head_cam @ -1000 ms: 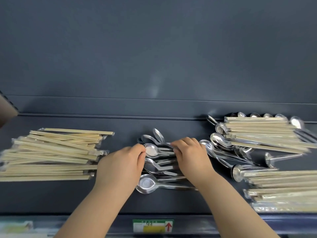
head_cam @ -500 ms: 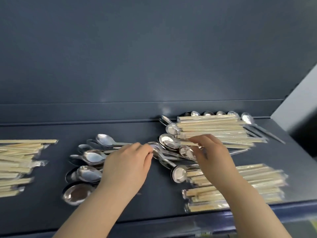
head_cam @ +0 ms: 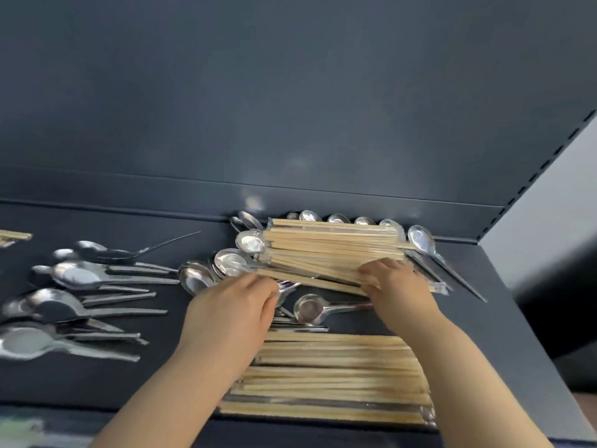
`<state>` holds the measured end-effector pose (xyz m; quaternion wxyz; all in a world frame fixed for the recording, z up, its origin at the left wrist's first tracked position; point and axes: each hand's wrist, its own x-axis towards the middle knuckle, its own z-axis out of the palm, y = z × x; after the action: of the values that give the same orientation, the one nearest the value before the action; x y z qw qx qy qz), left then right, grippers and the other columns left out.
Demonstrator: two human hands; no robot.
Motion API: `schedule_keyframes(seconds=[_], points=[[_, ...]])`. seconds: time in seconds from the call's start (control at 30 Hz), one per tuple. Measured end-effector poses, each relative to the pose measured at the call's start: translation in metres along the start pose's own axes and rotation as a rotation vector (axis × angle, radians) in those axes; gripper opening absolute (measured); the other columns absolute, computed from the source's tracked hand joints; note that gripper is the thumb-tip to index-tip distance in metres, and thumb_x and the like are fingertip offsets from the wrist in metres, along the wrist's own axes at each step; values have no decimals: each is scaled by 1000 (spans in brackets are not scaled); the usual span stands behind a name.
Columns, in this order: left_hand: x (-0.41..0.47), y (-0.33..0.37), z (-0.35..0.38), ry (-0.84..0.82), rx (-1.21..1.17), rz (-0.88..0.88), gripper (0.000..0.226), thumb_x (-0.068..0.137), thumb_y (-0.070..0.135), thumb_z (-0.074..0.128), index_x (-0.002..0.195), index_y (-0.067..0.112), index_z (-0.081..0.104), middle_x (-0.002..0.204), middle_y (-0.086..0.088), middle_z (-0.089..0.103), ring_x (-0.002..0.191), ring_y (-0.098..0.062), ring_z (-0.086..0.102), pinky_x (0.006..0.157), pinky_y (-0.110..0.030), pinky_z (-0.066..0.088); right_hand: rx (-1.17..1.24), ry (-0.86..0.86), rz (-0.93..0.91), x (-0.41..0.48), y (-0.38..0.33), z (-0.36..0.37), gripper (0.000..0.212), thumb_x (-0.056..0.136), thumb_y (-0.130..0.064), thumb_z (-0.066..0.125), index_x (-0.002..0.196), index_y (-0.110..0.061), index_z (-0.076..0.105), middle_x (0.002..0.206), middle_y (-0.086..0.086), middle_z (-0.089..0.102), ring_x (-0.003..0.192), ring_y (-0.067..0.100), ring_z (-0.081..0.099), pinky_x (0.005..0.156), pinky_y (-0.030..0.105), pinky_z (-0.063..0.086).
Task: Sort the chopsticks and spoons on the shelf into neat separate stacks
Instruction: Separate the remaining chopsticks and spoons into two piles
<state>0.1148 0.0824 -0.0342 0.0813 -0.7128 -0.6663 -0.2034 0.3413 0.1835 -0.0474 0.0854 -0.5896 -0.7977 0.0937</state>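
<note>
A far pile of wrapped wooden chopsticks [head_cam: 332, 247] lies on top of several steel spoons [head_cam: 231, 261] near the shelf's back. My right hand [head_cam: 399, 287] pinches the pile's lower sticks near their right end, fingers on top and thumb below. My left hand [head_cam: 232, 313] is curled at the pile's left front corner, over spoon handles there; whether it holds anything is hidden. One spoon [head_cam: 310, 310] lies between my hands. A second chopstick pile [head_cam: 339, 376] sits at the front. Sorted spoons [head_cam: 74, 279] lie to the left.
The dark shelf [head_cam: 491, 318] ends at a grey side wall [head_cam: 549, 227] on the right and a dark back panel [head_cam: 290, 124] behind. A spoon [head_cam: 420, 237] sticks out right of the far pile. Another chopstick stack's tip [head_cam: 13, 236] shows at far left.
My view and both hands have shifted right, from the middle spoon group to the mixed pile. My right hand now grips the far pile's chopsticks and my left hand has reached its left corner.
</note>
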Motion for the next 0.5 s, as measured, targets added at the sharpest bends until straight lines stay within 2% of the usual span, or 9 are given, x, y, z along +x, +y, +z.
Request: schedule_keyframes(seconds=[0.07, 0.17, 0.3, 0.4, 0.5], points=[[-5, 6, 1, -6, -5, -48, 7, 73, 25, 73, 78, 27, 69, 68, 13, 62, 57, -12, 59, 39, -26, 44, -83, -73, -39, 8, 2, 4, 33, 90, -32, 55, 123, -27, 54, 123, -4, 52, 116, 23, 44, 96, 36, 35], [-8, 12, 0, 0, 27, -99, 8, 71, 24, 73, 77, 27, 69, 63, 13, 59, 53, -12, 56, 38, -24, 39, -55, -90, -75, 16, 5, 8, 28, 91, -38, 53, 115, -25, 56, 115, -4, 52, 111, 22, 45, 95, 36, 36], [-2, 19, 0, 2, 74, -129, 8, 71, 24, 73, 75, 27, 68, 61, 12, 57, 52, -14, 55, 38, -24, 37, 65, -40, -101, 17, 12, 5, 21, 92, -29, 52, 107, -17, 60, 106, 2, 56, 101, 27, 53, 85, 34, 43], [9, 28, 3, 16, 99, -107, 12, 67, 21, 78, 74, 27, 70, 62, 11, 60, 53, -15, 58, 40, -22, 33, 154, 4, -71, 11, 19, -3, 21, 94, -30, 50, 107, -17, 60, 105, 0, 56, 97, 26, 55, 78, 34, 46], [26, 40, 9, 21, 120, -51, 15, 63, 20, 82, 69, 27, 70, 62, 10, 60, 53, -17, 60, 39, -25, 38, 267, 76, -47, 8, 27, -16, 19, 94, -30, 51, 104, -17, 61, 101, -2, 56, 95, 23, 54, 77, 36, 46]])
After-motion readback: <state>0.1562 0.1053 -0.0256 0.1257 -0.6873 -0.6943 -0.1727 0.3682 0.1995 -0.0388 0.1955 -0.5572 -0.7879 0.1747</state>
